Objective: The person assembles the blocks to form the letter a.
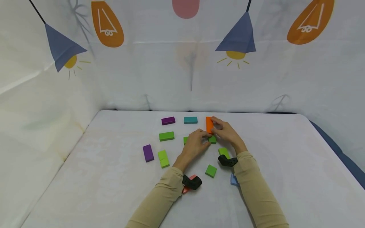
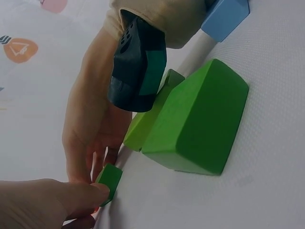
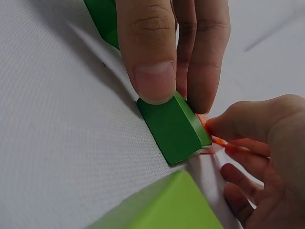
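Note:
My left hand [image 1: 196, 144] pinches a small green block [image 1: 212, 139] between thumb and fingers. In the right wrist view its thumb lies on top of that green block [image 3: 174, 126]. My right hand [image 1: 226, 131] grips an orange block [image 1: 209, 125] just beyond it, thumb near one end and a finger at the other. Only a sliver of the orange block [image 3: 219, 140] shows in the right wrist view, the rest being hidden behind fingers and the green block. Another green block [image 1: 185, 139] is partly covered by the left hand.
Left of the hands lie purple blocks [image 1: 148, 153], green blocks [image 1: 166, 136] and a teal block [image 1: 190, 120]. Closer in are a green cube [image 1: 211, 171], a lime block [image 1: 223, 152], a blue block [image 1: 234, 180] and a coral block [image 1: 186, 189], partly hidden by the arms. A printed curtain [image 1: 159, 72] stands behind.

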The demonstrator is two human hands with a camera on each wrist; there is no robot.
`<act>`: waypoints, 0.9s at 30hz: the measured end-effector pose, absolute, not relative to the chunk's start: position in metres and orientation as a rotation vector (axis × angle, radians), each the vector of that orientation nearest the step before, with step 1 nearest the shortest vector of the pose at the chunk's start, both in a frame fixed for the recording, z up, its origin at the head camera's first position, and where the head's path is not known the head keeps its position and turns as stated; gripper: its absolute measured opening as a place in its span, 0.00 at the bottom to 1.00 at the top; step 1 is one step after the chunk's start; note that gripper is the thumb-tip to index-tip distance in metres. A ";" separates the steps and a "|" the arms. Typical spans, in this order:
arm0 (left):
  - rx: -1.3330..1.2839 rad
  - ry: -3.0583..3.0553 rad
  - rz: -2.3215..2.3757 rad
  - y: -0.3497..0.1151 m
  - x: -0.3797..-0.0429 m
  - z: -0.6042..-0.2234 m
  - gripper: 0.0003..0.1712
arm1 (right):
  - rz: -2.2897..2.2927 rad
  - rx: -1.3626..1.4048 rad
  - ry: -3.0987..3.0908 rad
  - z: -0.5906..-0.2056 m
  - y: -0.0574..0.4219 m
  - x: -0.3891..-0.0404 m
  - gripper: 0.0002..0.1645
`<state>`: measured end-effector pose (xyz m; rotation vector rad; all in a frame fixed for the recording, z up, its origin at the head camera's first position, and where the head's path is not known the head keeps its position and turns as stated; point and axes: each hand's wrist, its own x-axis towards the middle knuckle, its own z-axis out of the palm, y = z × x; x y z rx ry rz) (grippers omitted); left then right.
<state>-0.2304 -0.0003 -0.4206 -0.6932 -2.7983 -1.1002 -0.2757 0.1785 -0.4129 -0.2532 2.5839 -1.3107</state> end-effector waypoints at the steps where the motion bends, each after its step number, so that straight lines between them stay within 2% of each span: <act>1: -0.692 -2.796 -1.096 0.000 -0.230 -0.421 0.17 | -1.309 -0.258 2.584 -0.413 0.178 -0.275 0.37; 27: -0.650 -2.806 -1.040 0.000 -0.229 -0.424 0.17 | -1.264 -0.329 2.626 -0.413 0.178 -0.270 0.36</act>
